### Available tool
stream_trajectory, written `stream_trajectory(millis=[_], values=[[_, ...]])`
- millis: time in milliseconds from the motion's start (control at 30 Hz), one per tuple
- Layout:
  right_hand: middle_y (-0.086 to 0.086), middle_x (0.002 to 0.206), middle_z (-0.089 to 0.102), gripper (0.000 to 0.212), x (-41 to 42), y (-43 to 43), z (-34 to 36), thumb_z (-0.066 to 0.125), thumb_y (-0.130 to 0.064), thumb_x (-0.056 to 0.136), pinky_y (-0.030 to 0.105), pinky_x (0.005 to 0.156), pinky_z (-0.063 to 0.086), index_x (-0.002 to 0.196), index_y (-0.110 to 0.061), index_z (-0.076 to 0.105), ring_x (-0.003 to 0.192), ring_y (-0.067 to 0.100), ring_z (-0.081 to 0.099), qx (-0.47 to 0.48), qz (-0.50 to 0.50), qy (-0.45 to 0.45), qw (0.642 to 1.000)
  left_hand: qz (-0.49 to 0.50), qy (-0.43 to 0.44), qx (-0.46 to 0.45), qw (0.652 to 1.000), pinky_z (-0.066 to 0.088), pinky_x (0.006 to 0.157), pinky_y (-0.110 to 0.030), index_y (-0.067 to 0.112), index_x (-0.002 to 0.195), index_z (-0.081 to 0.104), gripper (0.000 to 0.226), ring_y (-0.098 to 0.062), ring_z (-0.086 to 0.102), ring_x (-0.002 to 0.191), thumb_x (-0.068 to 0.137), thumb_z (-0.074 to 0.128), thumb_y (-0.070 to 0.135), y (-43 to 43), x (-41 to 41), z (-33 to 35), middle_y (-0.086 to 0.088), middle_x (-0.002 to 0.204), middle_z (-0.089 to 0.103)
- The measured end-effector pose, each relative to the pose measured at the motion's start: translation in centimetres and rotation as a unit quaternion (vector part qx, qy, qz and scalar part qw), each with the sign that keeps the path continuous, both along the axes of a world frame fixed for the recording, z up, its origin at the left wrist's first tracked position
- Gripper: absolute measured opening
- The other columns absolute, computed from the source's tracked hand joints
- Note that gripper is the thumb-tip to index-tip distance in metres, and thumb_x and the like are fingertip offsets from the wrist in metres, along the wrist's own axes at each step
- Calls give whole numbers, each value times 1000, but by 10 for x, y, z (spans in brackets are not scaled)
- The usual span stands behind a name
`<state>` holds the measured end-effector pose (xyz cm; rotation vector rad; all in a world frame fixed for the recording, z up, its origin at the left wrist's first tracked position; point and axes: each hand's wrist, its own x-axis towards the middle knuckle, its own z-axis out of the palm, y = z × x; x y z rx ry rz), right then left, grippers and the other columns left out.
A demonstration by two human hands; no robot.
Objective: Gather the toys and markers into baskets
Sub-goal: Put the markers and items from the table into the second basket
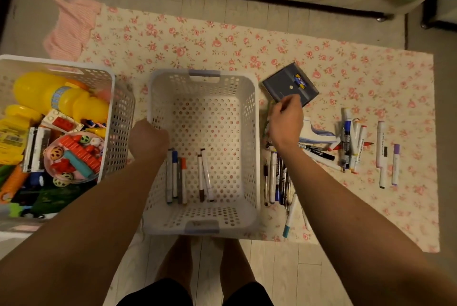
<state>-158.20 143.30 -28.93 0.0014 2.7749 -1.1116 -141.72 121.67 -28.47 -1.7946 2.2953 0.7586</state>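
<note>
Person stands over a floral mat (222,43) on the floor, both bare arms reaching down. Middle white basket (257,157) sits on the mat and holds markers only: a group of four markers (176,179) along its left wall, and two more markers (204,177) lying near the middle of its floor. Left hand (148,141) is over the basket's left rim, fingers curled under into a fist right above the tops of the group of four; cannot tell if it grips any of them. Right hand (285,120) is just outside the basket's right wall, fingers curled downward, overlapping the near corner of a grey case (284,84) with a battery (300,81) on top; cannot tell if it holds anything. Loose markers still on the mat: a row (277,177) just beside the basket's right wall, a teal-tipped marker (289,221) below them, a messy pile (351,142) farther right, then a white pair (382,152) and a purple marker (395,164) apart from the pile. A white shoe-shaped thing (316,132) lies between the right hand and the pile. Left basket (112,108) is full of toys, including a big yellow toy (57,98). Pink cloth (69,28) at the mat's far left corner.
</note>
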Motion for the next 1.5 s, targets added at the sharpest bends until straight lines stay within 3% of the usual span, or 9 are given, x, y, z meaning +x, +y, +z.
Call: stream_trajectory(millis=[167,267,333,433,633,833,1033,1267,1500], values=[[18,116,56,28,-39,28,-16,52,-20,96,32,74,38,117,-1,45,102,34,57,36,-99,-95,990,11,7,-3,1000,53,83,-41,-3,113,59,31,-35,63,101,86,52,8,1,0,0,-19,110,63],[21,126,55,46,-65,31,-21,57,-24,96,37,86,50,130,-1,35,110,36,59,21,-177,-182,967,4,-4,-4,1000,55,84,-45,-4,113,59,32,-35,62,102,84,52,7,0,-1,0,-20,111,62],[21,118,58,47,-82,33,-27,59,-23,95,42,78,58,130,-2,36,88,30,68,-23,-236,-238,942,3,-7,-5,1000,54,85,-46,-3,115,59,34,-35,62,103,84,52,8,0,-1,0,-20,112,62],[14,83,58,26,-96,36,-30,57,-19,97,26,36,51,112,0,48,38,17,57,-85,-285,-302,906,11,-2,-3,1000,55,85,-47,-4,115,59,34,-36,63,102,84,52,7,0,0,1,-20,111,63],[3,74,48,26,-119,46,-38,60,-30,94,29,53,46,104,-9,49,60,14,48,-103,-293,-291,905,17,5,13,1000,56,80,-46,-5,111,59,30,-36,63,95,84,49,5,-1,-1,0,-21,105,63],[1,102,67,27,-177,76,-112,69,-44,81,30,57,48,88,-19,60,81,17,60,-128,-322,-311,885,20,-3,5,1000,57,76,-43,-7,108,60,30,-36,64,92,83,49,3,-1,0,-1,-22,102,64],[-4,72,59,15,-157,54,-60,66,-32,89,14,33,37,87,-19,60,55,10,54,-204,-299,-350,864,23,-3,1,1000,55,72,-40,-10,105,61,27,-37,64,90,83,50,1,-2,-2,-2,-25,99,65],[-6,85,65,23,-146,44,-29,66,-43,87,19,47,45,98,-23,61,60,6,53,-249,-264,-352,863,30,-6,5,1000,56,76,-45,-7,105,60,26,-37,63,91,83,51,3,-1,-3,-1,-24,100,64],[1,73,54,11,-142,45,-11,67,-23,87,21,42,31,85,-15,60,47,10,39,-239,-221,-293,899,26,0,10,1000,55,78,-42,-7,107,60,28,-37,63,94,83,52,4,-1,-2,1,-22,102,64]])
